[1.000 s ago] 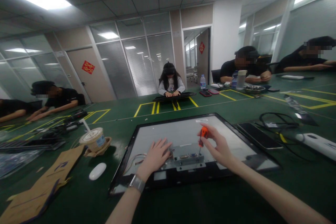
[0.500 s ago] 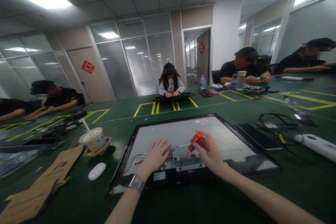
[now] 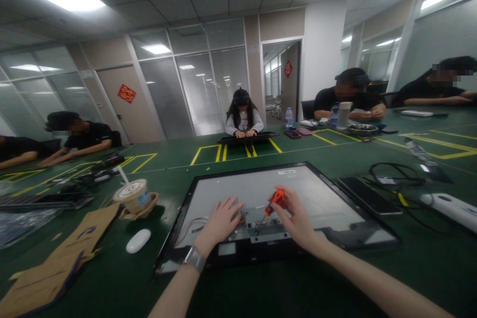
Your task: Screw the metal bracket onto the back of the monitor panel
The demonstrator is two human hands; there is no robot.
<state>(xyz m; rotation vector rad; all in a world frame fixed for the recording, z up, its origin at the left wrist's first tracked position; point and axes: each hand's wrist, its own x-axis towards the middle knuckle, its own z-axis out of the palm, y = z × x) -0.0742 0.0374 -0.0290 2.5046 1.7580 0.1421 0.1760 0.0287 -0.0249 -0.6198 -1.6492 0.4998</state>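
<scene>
A flat display panel (image 3: pixel 238 186) with a black frame lies face down on the green table in front of me. My left hand (image 3: pixel 221 218) rests on its back with the fingers spread, left of a metal bracket (image 3: pixel 253 216). Between finger and thumb, my right hand (image 3: pixel 298 216) grips an orange and black screwdriver (image 3: pixel 275 202). The screwdriver leans, its shaft pointing down at the bracket area near the panel's lower edge. Whether its tip sits in a screw is too small to tell. Thin cables (image 3: pixel 192 228) run across the panel beside my left wrist.
Left of the panel are a drink cup (image 3: pixel 132 196) with a straw, a white mouse (image 3: pixel 138 241) and flattened brown cardboard (image 3: pixel 63 258). On the right lie a black phone (image 3: pixel 368 195), a black cable (image 3: pixel 391 171) and a white device (image 3: pixel 452 211). Several people sit around the table.
The screwdriver has shifted slightly left and tilts a bit more, with my right hand following. My left hand stays on the panel. The whole view has moved a little.
</scene>
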